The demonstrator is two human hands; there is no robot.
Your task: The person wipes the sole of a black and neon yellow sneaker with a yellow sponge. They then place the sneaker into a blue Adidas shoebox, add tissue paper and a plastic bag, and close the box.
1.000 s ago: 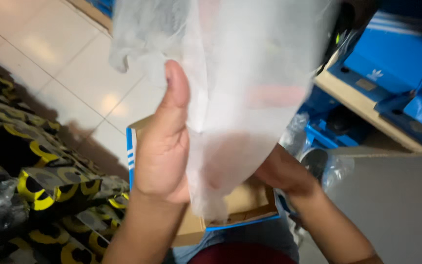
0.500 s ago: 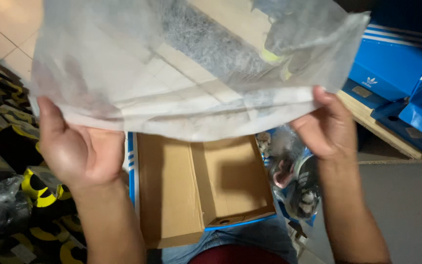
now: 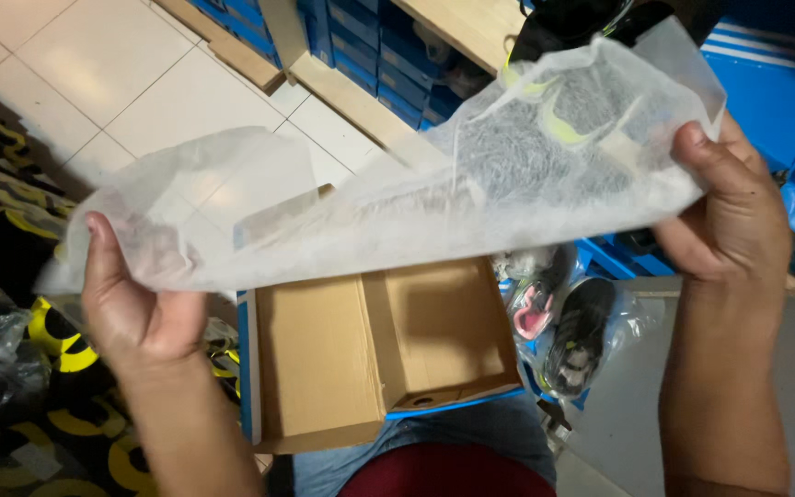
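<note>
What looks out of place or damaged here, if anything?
Nothing looks damaged. The left hand and right hand hold a creased sheet of white tissue paper stretched above the open, empty cardboard shoebox.

A single view is given, taken from a head-worn camera that is aimed steeply downward and slightly forward at close range. The lap is seen at 6 o'clock, the tiled floor (image 3: 112,83) at 11 o'clock, stacked blue boxes (image 3: 370,46) at 12 o'clock.
</note>
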